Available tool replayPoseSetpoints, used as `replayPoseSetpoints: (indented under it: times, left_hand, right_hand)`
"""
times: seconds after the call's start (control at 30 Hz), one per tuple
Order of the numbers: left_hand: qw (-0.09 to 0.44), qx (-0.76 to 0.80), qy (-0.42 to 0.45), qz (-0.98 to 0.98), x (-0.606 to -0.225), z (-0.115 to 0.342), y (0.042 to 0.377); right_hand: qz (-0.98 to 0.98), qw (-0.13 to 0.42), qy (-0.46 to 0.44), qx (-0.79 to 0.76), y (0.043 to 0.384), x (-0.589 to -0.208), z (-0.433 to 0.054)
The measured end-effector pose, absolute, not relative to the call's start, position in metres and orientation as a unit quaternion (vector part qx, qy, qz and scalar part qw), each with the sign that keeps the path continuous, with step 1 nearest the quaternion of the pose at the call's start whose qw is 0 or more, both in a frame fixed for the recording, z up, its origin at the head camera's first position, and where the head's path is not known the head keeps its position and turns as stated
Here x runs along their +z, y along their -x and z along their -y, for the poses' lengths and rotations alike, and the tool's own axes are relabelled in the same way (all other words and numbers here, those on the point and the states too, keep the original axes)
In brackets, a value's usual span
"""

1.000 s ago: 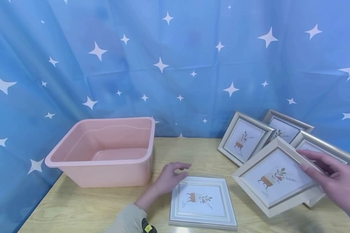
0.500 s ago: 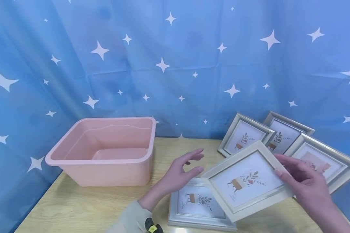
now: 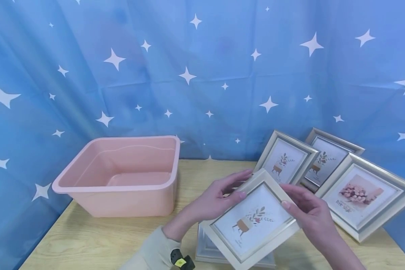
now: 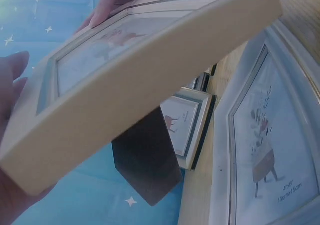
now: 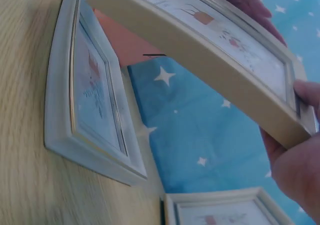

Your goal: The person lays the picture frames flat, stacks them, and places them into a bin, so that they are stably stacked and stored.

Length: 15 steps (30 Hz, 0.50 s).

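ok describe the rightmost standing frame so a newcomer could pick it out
In the head view, follow the wooden table rightward past the held frame to where three others stand. Yours is the rightmost frame, nearest the camera of the three. It alone shows pink flowers; the left frame and back frame each show a brown planter with leafy stems.

a pale wood-grain table (image 3: 87, 243) carried everything. a pink tub (image 3: 121, 203) stood at its left, a silvery frame (image 5: 95, 92) lay flat near the middle (partly hidden in the head view), and at the right a left-hand frame (image 3: 286, 160), a rear frame (image 3: 327, 159) and a pink-flowered frame (image 3: 364, 195) stood leaning back, close together.
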State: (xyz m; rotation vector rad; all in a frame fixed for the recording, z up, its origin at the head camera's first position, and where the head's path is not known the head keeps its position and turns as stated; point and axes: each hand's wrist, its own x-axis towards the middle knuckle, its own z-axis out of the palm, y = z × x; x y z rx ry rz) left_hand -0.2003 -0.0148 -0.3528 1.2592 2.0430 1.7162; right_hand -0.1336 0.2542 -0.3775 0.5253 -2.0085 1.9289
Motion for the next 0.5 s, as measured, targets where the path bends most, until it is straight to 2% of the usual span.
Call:
replayPoseSetpoints:
  times: [0.2,0.5]
  left_hand:
    - [0.171,0.594,-0.4,-0.676,-0.3518,0.0196,0.2019]
    - [0.182,0.574,-0.4,-0.691,-0.3544,0.0227,0.2049]
  right_hand:
    - [0.692,0.173,-0.202,0.671,0.1371,-0.3811,-0.2441]
    - [0.71,0.192,-0.155,0.66,0.1324,-0.382,-0.2453]
